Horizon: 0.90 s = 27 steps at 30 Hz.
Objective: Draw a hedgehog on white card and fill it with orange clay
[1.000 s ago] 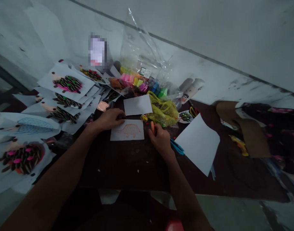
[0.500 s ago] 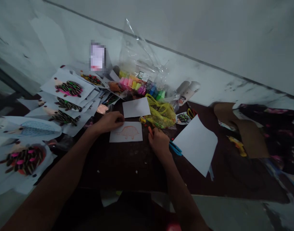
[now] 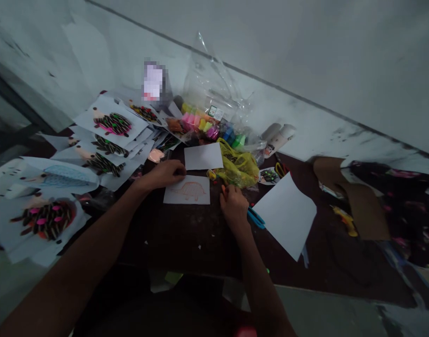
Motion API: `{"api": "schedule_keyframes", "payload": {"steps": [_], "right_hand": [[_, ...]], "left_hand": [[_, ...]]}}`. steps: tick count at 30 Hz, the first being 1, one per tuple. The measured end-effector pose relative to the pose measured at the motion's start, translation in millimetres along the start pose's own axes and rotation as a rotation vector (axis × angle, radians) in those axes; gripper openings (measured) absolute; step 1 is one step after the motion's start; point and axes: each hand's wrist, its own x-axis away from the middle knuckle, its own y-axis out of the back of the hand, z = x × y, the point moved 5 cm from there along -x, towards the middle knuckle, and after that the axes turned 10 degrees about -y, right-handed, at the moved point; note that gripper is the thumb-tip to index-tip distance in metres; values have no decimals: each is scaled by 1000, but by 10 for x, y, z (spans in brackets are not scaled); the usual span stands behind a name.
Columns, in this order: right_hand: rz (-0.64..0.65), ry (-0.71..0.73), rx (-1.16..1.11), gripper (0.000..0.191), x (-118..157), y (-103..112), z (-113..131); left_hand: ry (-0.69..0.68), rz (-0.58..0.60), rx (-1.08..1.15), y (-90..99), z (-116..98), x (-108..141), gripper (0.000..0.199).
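Note:
A small white sheet (image 3: 172, 197) lies on the dark table, with an orange outline drawing of a domed, short-legged animal. My left hand (image 3: 167, 175) rests at its upper left corner, fingers curled in against the paper. To the right of the sheet, my right hand (image 3: 234, 206) is closed around a slim orange pen (image 3: 223, 189), most of it hidden in the fist. Just above the drawing lies a blank white paper (image 3: 203, 157). Beside my right wrist is a bright blue object (image 3: 256, 218), perhaps scissors handles, touching a larger white sheet (image 3: 287, 215).
Behind the hands are a yellow net bag (image 3: 239, 168) and a clear plastic bag (image 3: 214, 114) of colourful clay. Piled hedgehog pictures (image 3: 112, 124) cover the left side. At right lie a yellow glue gun (image 3: 345, 220), brown cardboard (image 3: 370, 210) and dark flowered cloth (image 3: 410, 206).
The view has shifted slightly, so most things sit a little further right. Both hands keep nearly the same places; the orange pen shows less above my right fist.

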Motion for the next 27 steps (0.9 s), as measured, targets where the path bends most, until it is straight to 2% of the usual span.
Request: {"api": "schedule_keyframes", "payload": {"steps": [12, 20, 27], "right_hand": [[1, -42, 23, 20, 1, 9, -30], [-92, -31, -17, 20, 23, 48, -11], [38, 11, -70, 17, -81, 108, 103]], "left_hand": [[-83, -25, -23, -56, -49, -29, 13], [-18, 24, 81, -70, -74, -29, 18], [-37, 60, 91, -80, -82, -36, 20]]}}
